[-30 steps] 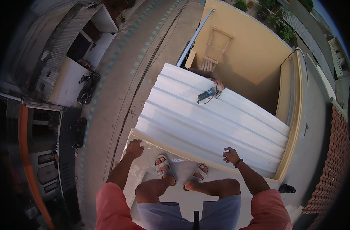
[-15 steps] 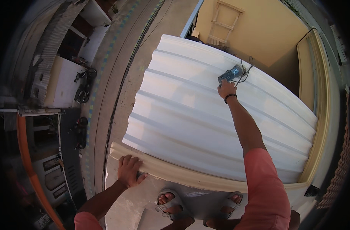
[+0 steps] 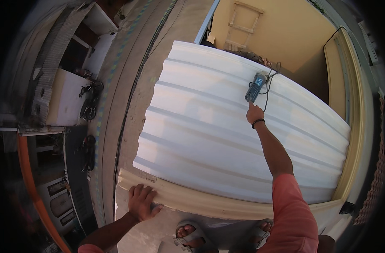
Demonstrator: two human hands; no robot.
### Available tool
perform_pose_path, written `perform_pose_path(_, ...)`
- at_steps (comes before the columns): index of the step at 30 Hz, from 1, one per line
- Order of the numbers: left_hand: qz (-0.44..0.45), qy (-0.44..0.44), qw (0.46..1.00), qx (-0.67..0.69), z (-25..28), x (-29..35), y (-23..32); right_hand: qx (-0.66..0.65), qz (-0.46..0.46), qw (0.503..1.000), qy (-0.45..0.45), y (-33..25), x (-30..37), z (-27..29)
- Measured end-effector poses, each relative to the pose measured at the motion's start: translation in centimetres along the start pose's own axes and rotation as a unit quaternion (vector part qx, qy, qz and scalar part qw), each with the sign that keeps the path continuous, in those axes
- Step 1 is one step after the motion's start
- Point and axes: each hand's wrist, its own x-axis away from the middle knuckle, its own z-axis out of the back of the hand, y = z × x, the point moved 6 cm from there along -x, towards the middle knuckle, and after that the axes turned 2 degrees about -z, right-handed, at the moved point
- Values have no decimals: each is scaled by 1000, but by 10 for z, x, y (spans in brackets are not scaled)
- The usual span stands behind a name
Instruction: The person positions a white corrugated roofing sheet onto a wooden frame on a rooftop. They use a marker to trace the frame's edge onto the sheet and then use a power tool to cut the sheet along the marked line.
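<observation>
My right hand (image 3: pixel 255 114) reaches far out over the white corrugated roof sheet (image 3: pixel 201 122). Its index finger points forward and touches the near end of a dark blue corded power tool (image 3: pixel 255 87), while the other fingers look curled and hold nothing I can see. A black cord (image 3: pixel 278 69) loops beside the tool's far end. Another person's hand (image 3: pixel 265 61) lies at the sheet's far edge, close to the tool; their body is mostly hidden below the sheet. My left hand (image 3: pixel 143 203) rests, fingers spread, on the cream ledge (image 3: pixel 217 206) near my feet.
A street with cables (image 3: pixel 129 101) runs below on the left, with parked motorcycles (image 3: pixel 90 101) beside houses. Past the sheet stands a yellow wall (image 3: pixel 289 33) with a wooden frame (image 3: pixel 245 21) against it. A cream border (image 3: pixel 352 114) lines the right.
My right hand has drawn back toward me, from around the tool to its near end. The tool has turned more lengthwise. The other person's arm and hand have appeared at the sheet's far edge.
</observation>
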Motion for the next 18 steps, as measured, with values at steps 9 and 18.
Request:
perform_pose_path(9, -13, 11, 1000, -2, -7, 2, 0, -30, 35, 998, 32, 40, 44, 14)
perform_pose_path(18, -8, -2, 1000, -10, -9, 3, 0, -106, 39, 994, 13, 37, 120, -33)
